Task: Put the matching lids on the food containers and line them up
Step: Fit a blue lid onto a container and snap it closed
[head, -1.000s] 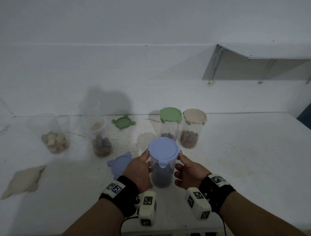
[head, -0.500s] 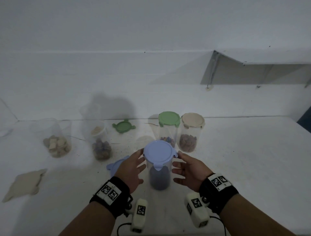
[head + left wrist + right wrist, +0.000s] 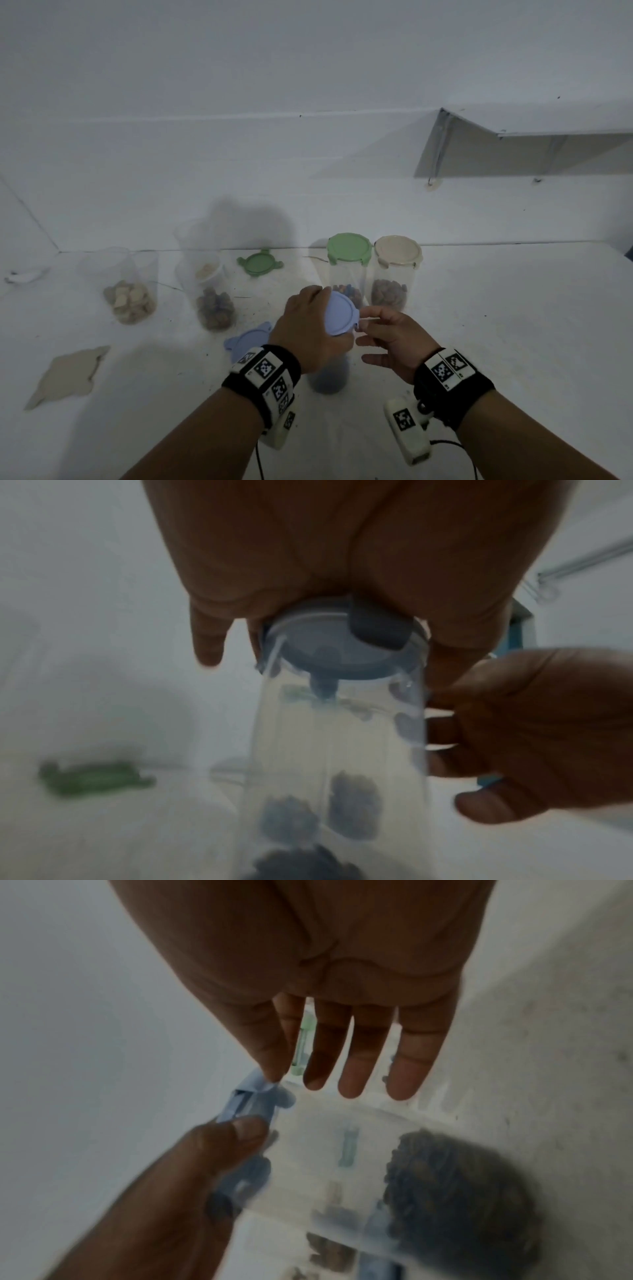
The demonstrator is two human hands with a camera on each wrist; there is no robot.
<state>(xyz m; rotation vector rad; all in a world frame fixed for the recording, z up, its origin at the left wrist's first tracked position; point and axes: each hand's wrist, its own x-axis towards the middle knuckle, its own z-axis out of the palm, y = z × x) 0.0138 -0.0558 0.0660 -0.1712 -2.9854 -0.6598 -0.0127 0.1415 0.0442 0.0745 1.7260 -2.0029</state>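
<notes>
A clear container (image 3: 329, 382) with dark pieces inside stands on the white table, a blue lid (image 3: 340, 317) on its mouth. My left hand (image 3: 313, 318) lies over the lid's left side, fingers curled down around the rim. In the left wrist view the palm covers the blue lid (image 3: 342, 653) above the clear container wall (image 3: 335, 750). My right hand (image 3: 361, 322) pinches the lid's side tab (image 3: 250, 1096) between thumb and index finger (image 3: 270, 1058); its other fingers are straight.
Behind stand a green-lidded container (image 3: 348, 270) and a beige-lidded one (image 3: 397, 270), side by side. Left of them are a loose green lid (image 3: 260, 263), a loose blue lid (image 3: 248, 342), two open containers (image 3: 214, 298) (image 3: 130, 291) and a beige lid (image 3: 72, 375).
Both hands let go of the container's sides and opened briefly. Now the left hand has come over the blue lid and the right hand pinches its tab.
</notes>
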